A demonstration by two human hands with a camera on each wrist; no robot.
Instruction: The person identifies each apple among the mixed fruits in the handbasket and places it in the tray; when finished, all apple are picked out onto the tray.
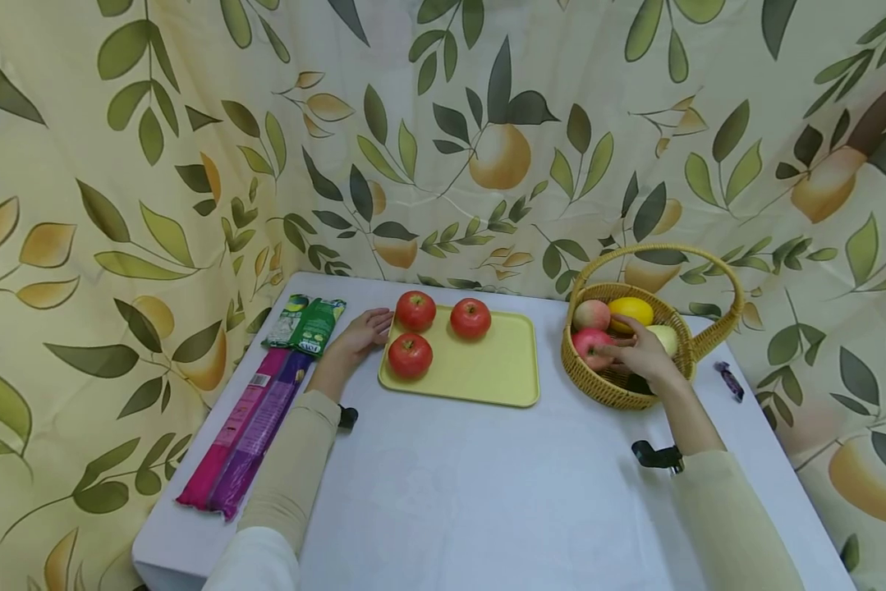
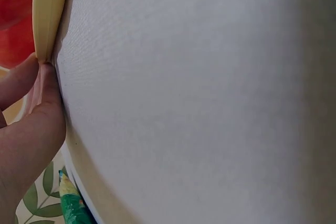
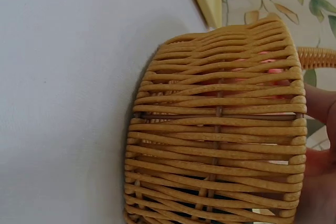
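Against the left edge of a yellow tray (image 1: 479, 377) is my left hand (image 1: 369, 328). The left wrist view has a thumb and finger meeting at the tray's rim (image 2: 50, 14), pinching it. Red apples lie on the tray: one at the back left (image 1: 416, 311), one to its right (image 1: 470, 318) and one in front (image 1: 410, 356). My right hand (image 1: 645, 357) reaches into a wicker basket (image 1: 605, 391), fingers spread, touching a pinkish-red apple (image 1: 589, 343). In the right wrist view, the basket wall (image 3: 220, 129) hides most of that hand.
A peach (image 1: 591, 316), a yellow lemon-like fruit (image 1: 631, 312) and a pale green fruit (image 1: 664, 338) share the basket. A tall handle (image 1: 657, 248) arches over it. Right of it lies a small purple packet (image 1: 729, 382). Green packets (image 1: 305, 324) and long pink-and-purple packs (image 1: 246, 435) line the left side.
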